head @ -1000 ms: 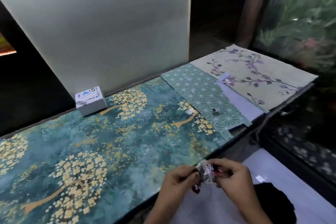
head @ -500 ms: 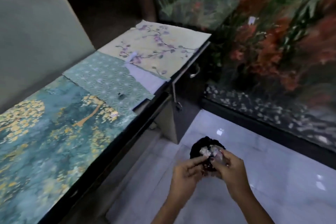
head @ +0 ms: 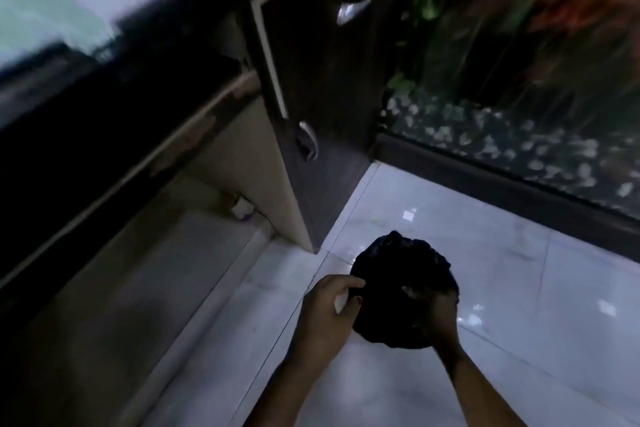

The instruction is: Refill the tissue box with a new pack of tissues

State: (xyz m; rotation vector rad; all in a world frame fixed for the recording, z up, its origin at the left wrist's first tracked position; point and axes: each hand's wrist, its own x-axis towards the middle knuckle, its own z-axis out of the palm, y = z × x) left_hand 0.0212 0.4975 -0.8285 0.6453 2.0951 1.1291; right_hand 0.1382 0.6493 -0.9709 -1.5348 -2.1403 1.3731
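Neither the tissue box nor the tissue pack is in view. A black bag-lined bin (head: pixel 398 263) stands on the white tiled floor below me. My left hand (head: pixel 325 315) hovers at the bin's left rim with its fingers loosely apart and nothing seen in it. My right hand (head: pixel 433 315) reaches over the bin's right side with its fingers curled downward. It is dark, and I cannot see whether it holds anything. The crumpled clear wrapper is not visible.
A dark cabinet (head: pixel 322 55) with two curved metal handles stands just beyond the bin. The desk edge (head: pixel 131 163) runs diagonally on the left. A low dark sill (head: pixel 502 180) with pebbles and plants behind glass borders the floor on the right.
My view has swung down from the desk to the floor. Both hands moved down to the bin. The crumpled wrapper they held together is no longer visible, and the hands have parted.
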